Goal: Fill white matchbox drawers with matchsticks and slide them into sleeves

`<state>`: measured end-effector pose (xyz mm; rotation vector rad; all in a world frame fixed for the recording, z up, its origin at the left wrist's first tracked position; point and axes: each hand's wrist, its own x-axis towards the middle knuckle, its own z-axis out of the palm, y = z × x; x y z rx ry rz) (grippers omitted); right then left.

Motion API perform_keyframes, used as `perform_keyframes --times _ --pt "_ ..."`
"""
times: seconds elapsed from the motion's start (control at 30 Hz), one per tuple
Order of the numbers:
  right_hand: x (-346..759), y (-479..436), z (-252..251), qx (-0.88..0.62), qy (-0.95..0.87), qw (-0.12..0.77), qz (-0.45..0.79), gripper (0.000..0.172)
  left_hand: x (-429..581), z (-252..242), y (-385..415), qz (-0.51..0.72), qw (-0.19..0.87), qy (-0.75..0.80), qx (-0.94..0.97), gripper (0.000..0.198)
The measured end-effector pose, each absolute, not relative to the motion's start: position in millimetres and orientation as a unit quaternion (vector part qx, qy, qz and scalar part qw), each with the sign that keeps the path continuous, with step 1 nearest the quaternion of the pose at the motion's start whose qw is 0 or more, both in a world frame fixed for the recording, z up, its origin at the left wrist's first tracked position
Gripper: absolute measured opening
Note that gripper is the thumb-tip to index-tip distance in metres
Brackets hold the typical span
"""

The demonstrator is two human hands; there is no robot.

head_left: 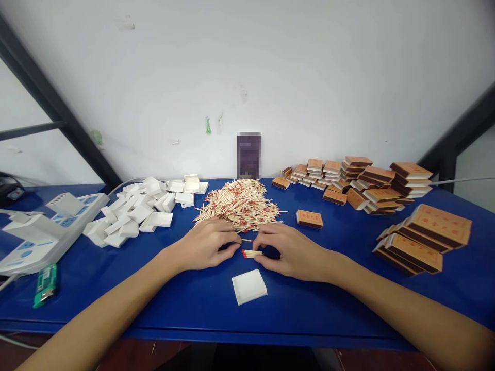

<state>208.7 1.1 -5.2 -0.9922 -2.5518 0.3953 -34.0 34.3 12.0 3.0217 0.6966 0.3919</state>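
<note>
My right hand [284, 251] is closed in a pinch on a small bundle of matches [253, 253], their red heads pointing left. My left hand [211, 243] has thumb and forefinger together at the plain end of a single match [246, 240], whose red head points towards my right fingertips. Just behind both hands rises a big heap of loose red-headed matches [240, 203]. In front of the hands, a white matchbox tray [249, 286] lies on the blue table [185, 304].
White matchbox trays [133, 211] are piled at the left, beside a white power strip [73, 226] and a green packet [45, 285]. Orange-brown matchboxes [379, 185] stand stacked at the right, and one matchbox [309, 218] lies alone. A pixelated dark rectangle [249, 154] stands against the wall.
</note>
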Motion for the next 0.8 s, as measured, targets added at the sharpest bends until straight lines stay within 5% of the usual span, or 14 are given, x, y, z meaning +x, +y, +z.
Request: perform_keyframes --times 0.3,0.57,0.8 --pt "205.7 2.5 -6.2 -0.357 -0.899 0.217 0.132 0.019 -36.6 17.0 33.6 0.141 0.028 0.214 0.966 0.022" --pt "208.3 6.6 -10.3 -0.361 -0.897 0.208 0.149 0.030 -26.7 15.8 15.2 0.132 0.059 0.157 0.977 0.044" --pt "208.7 6.8 -7.6 -0.348 -0.905 0.193 0.146 0.034 -26.4 16.5 13.6 0.118 0.065 0.156 0.978 0.029"
